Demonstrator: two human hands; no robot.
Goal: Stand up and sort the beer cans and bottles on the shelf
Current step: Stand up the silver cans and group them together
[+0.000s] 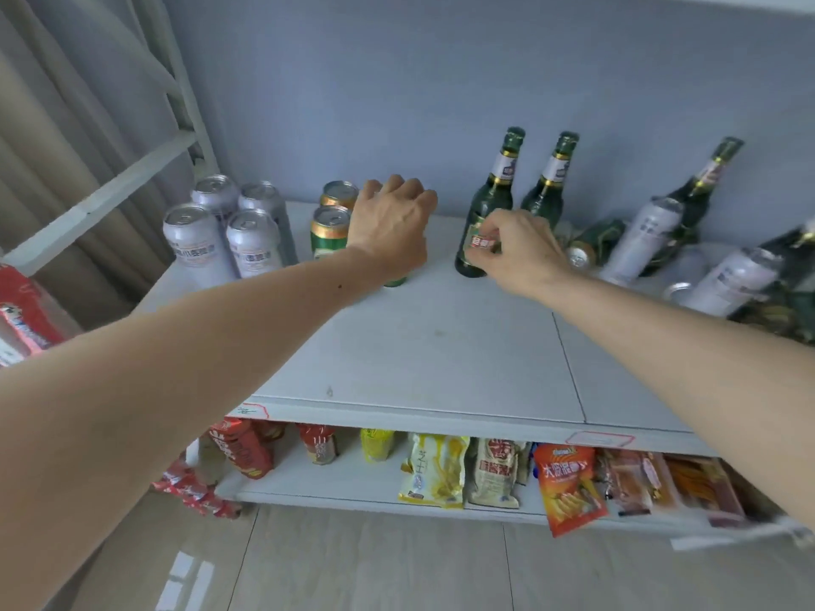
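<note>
Several white beer cans [222, 233] stand grouped at the back left of the white shelf [432, 346]. Two green cans [330, 231] stand beside them. My left hand [390, 227] is clamped from above on a third green can [395, 282], mostly hidden under the palm. Two green bottles stand upright against the wall; my right hand [520, 249] grips the lower body of the nearer bottle [487, 205], the other [547, 187] stands just right of it. At the right lies a jumble of tilted bottles [701, 191] and fallen white cans [644, 240].
A blue wall backs the shelf. Below it, a lower shelf holds snack packets [569, 487] in a row. Red packs [22, 319] sit at the far left, beside a white frame and curtain. Pale tiled floor lies underneath.
</note>
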